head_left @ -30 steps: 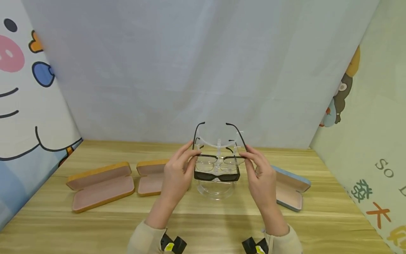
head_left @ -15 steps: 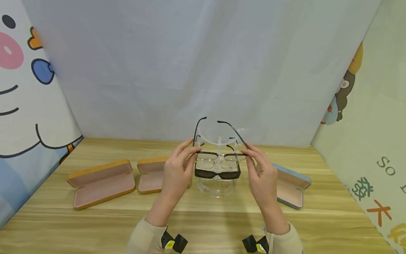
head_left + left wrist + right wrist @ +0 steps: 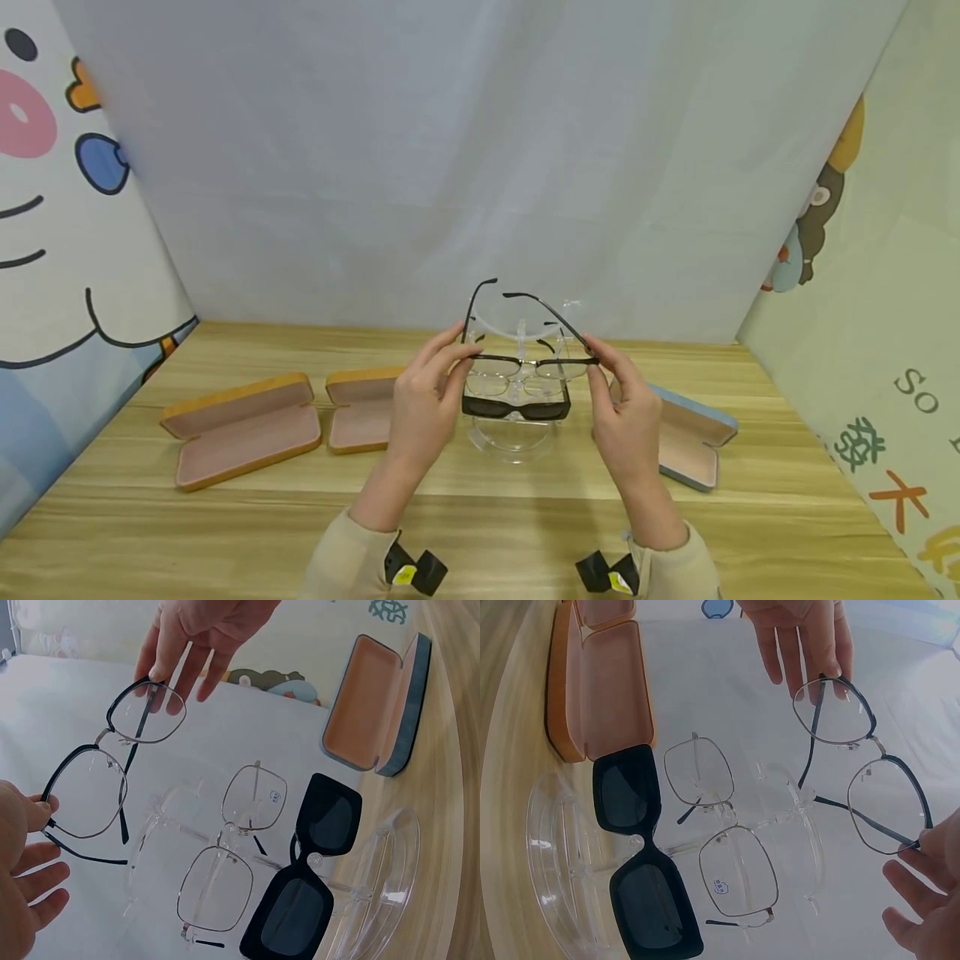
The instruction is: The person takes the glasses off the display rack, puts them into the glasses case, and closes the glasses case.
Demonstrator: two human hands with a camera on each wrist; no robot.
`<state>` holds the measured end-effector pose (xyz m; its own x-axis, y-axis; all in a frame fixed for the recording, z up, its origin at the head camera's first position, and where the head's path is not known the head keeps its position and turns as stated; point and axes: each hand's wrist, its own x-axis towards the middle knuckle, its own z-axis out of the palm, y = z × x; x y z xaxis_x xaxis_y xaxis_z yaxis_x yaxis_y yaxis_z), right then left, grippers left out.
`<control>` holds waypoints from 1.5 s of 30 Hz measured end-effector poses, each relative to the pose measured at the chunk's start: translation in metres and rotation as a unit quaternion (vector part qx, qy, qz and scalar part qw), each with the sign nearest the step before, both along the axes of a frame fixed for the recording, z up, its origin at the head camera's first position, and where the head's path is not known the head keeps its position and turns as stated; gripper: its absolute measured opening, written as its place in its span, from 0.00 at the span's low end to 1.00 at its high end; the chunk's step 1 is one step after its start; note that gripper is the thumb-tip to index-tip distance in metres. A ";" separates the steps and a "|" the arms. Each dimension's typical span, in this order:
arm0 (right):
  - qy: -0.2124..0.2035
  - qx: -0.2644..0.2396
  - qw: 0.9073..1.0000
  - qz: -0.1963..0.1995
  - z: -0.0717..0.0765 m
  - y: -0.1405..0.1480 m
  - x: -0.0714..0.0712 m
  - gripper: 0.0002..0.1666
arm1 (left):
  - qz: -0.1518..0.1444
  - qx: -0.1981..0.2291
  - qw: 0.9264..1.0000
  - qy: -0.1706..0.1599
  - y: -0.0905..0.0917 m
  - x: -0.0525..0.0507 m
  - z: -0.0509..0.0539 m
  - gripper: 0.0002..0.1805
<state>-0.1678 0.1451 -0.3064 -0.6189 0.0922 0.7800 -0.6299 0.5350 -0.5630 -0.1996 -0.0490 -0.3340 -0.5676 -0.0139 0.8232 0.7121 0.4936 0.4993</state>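
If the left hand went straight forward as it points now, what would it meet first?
Beyond the dark-rimmed glasses the left hand holds, probably the clear stand's top arm; depth is unclear, so it may pass above that toward the white cloth.

Before me, a person's bare forearms (image 3: pixel 384 497) stretch forward and angle inward from cream sleeves (image 3: pixel 347 557). The left hand (image 3: pixel 426 402) and right hand (image 3: pixel 628 417) are raised, well apart and about level, thumbs inward. Each pinches with thumb and forefinger; in the wrist views, the other fingers (image 3: pixel 39 885) spread loosely, slightly bent.
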 end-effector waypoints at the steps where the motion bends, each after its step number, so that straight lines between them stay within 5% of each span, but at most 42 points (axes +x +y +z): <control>1: -0.002 -0.001 1.000 -0.001 0.000 0.000 0.000 0.16 | -0.001 0.001 1.000 -0.002 0.000 0.000 0.000 0.08; 11: 0.026 0.005 1.000 -0.009 -0.004 0.002 -0.003 0.14 | 0.003 0.014 1.000 -0.016 0.003 0.001 0.001 0.08; 19: 0.036 -0.006 0.999 -0.002 -0.026 0.013 -0.021 0.12 | 0.001 0.036 0.999 -0.030 0.004 0.002 0.001 0.08; 27: 0.044 -0.011 0.999 0.004 -0.026 0.012 -0.022 0.10 | -0.020 0.056 0.996 -0.066 0.004 0.001 0.000 0.08; 45: 0.039 0.006 0.999 0.013 -0.027 0.013 -0.020 0.12 | -0.021 0.052 0.997 -0.059 0.004 0.001 0.001 0.08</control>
<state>-0.1881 0.1584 -0.3337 -0.5589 0.0669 0.8265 -0.6848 0.5248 -0.5056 -0.1989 -0.0454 -0.3326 -0.6625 -0.0701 0.7458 0.6637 0.4067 0.6278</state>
